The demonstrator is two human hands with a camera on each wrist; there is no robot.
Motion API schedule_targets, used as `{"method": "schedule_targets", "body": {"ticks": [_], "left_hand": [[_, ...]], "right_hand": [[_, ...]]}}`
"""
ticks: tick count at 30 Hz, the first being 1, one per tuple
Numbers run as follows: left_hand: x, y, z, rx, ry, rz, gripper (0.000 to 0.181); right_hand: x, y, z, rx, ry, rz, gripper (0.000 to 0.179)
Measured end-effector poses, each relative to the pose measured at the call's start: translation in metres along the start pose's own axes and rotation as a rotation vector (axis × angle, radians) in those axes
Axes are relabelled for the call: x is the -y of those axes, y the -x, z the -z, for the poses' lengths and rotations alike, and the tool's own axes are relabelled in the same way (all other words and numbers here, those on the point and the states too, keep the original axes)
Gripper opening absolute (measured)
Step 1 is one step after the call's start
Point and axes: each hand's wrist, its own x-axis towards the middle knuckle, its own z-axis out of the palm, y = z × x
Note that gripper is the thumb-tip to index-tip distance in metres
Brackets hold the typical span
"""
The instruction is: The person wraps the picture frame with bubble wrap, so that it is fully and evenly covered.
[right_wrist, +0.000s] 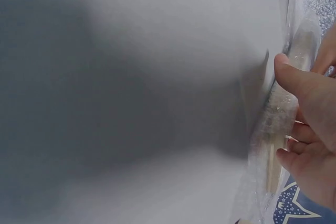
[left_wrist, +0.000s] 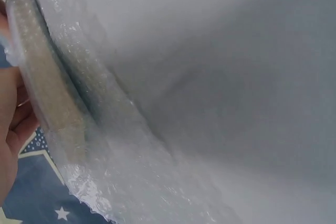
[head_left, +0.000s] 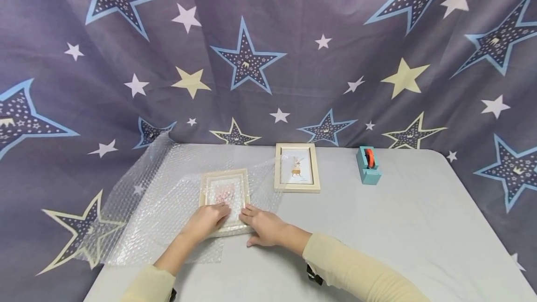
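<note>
A light wooden picture frame [head_left: 224,175] with a pink picture lies under clear bubble wrap [head_left: 163,209] at the left of the table. My left hand [head_left: 206,221] rests on the wrapped frame near its lower left, fingers slightly bent. At the lower right side of the frame, my right hand [head_left: 268,227] touches the wrap with extended fingers, its thumb spread toward me. The right wrist view has this hand [right_wrist: 315,114] beside the wrapped frame edge [right_wrist: 281,108]. In the left wrist view, only part of the left hand [left_wrist: 9,124] shows beside the wrapped frame [left_wrist: 44,72].
A second gold-coloured picture frame [head_left: 297,189] lies behind and to the right, the wrap's edge overlapping its left side. A teal tape dispenser [head_left: 369,176] with an orange core stands farther right. The grey table [head_left: 398,227] meets a star-patterned curtain [head_left: 293,69]. Wrap overhangs the table's left edge.
</note>
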Motion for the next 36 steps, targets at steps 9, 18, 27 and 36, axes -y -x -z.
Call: {"method": "schedule_targets", "body": {"ticks": [9, 18, 27, 36], "left_hand": [[0.004, 0.012, -0.001, 0.037, 0.139, 0.034, 0.031], [0.005, 0.014, 0.004, 0.131, 0.188, 0.032, 0.049], [0.006, 0.015, 0.005, 0.153, 0.131, -0.005, 0.048], [0.006, 0.021, 0.006, 0.17, 0.106, -0.008, 0.048]], "right_hand": [[0.0, 0.001, 0.002, -0.009, 0.0, -0.014, 0.078], [-0.009, 0.003, -0.003, -0.029, -0.061, -0.003, 0.075], [-0.019, 0.01, -0.001, -0.164, -0.297, -0.009, 0.062], [-0.053, 0.027, 0.021, -0.526, -0.548, -0.209, 0.05]]}}
